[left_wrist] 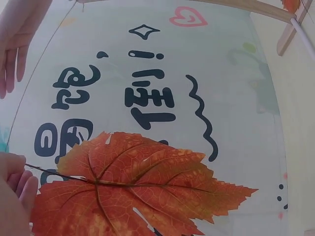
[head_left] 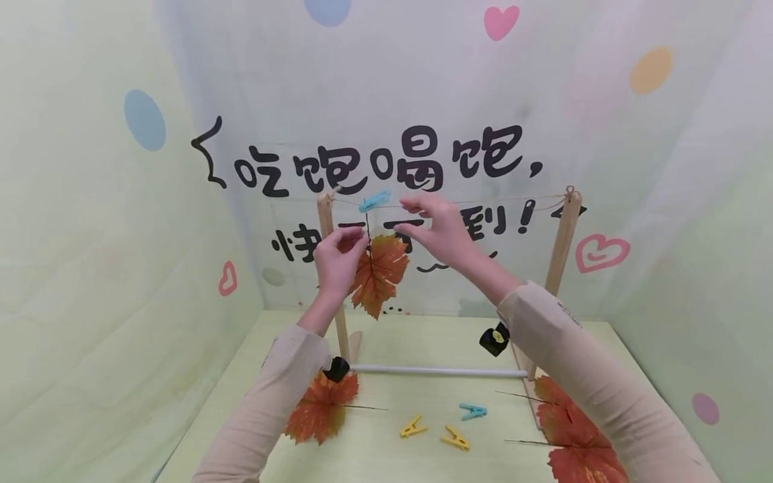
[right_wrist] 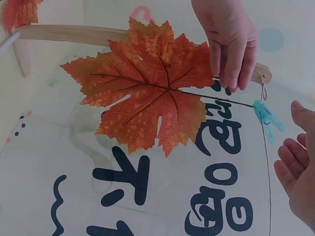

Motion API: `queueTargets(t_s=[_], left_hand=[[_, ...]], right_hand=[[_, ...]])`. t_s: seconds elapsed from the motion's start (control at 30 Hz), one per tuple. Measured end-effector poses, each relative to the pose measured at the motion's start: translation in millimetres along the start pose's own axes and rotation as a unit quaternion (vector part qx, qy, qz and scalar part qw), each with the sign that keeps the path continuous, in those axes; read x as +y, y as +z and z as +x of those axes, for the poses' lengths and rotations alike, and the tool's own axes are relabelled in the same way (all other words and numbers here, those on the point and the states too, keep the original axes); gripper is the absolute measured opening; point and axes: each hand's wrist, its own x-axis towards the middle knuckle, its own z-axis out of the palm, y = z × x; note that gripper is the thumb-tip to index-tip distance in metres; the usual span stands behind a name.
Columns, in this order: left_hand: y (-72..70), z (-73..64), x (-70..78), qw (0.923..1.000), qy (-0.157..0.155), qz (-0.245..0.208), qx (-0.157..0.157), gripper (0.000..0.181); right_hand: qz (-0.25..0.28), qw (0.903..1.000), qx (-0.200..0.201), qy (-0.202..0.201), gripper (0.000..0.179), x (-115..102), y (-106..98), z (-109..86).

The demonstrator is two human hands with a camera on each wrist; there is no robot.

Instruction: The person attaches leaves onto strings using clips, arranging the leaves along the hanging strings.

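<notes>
An orange-red artificial maple-like leaf (head_left: 379, 272) hangs by its dark stem from a string, where a blue clothespin (head_left: 375, 200) clips it. My left hand (head_left: 339, 258) is beside the stem, its fingers loosely bent. In the right wrist view, a small gap shows between the left fingertips (right_wrist: 234, 84) and the stem. My right hand (head_left: 439, 227) is just right of the clothespin, thumb and fingers spread apart, holding nothing. The left wrist view shows the leaf (left_wrist: 142, 189) close up, its stem end passing behind the left fingers.
The string (head_left: 483, 202) runs between two wooden posts (head_left: 564, 241), with a white rod (head_left: 435, 370) joining them low down. On the table lie yellow clothespins (head_left: 413, 427), a blue clothespin (head_left: 473, 411), one leaf (head_left: 323, 408) at left and more leaves (head_left: 568, 419) at right.
</notes>
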Motion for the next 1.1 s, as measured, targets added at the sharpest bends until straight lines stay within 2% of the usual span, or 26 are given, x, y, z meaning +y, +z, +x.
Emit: queueTargets(t_s=[0.2, 0.4, 0.53, 0.73, 0.97, 1.03, 1.1], left_hand=[[-5.9, -10.6, -2.2, 0.9995, -0.006, -0.001, -0.031, 0.019], [-11.5, -29.0, -5.0, 0.9973, -0.016, 0.005, -0.071, 0.019], [-16.0, -42.3, -11.5, 0.9947, -0.034, 0.01, -0.097, 0.019], [-23.3, -61.9, -24.3, 0.9912, -0.056, 0.019, -0.119, 0.021], [-34.8, -86.7, -15.5, 0.9841, -0.087, 0.038, -0.15, 0.02], [-36.1, -93.8, -20.0, 0.9832, -0.081, 0.051, -0.155, 0.02], [-36.5, -100.4, -33.5, 0.9823, -0.088, 0.054, -0.156, 0.019]], right_hand=[[0.004, 0.9998, -0.017, 0.012, 0.041, 5.0, -2.3, -19.0], [0.013, 0.9987, -0.038, 0.031, 0.04, 13.5, -2.1, -46.7], [0.014, 0.9981, -0.046, 0.038, 0.042, 19.8, -0.7, -66.7], [0.018, 0.9968, -0.055, 0.055, 0.045, 34.8, 4.0, -96.7], [0.014, 0.9943, -0.065, 0.084, 0.051, 52.7, 9.8, -131.3], [0.013, 0.9935, -0.068, 0.091, 0.051, 57.3, 11.0, -139.4], [0.013, 0.9927, -0.071, 0.096, 0.051, 60.5, 12.3, -146.5]])
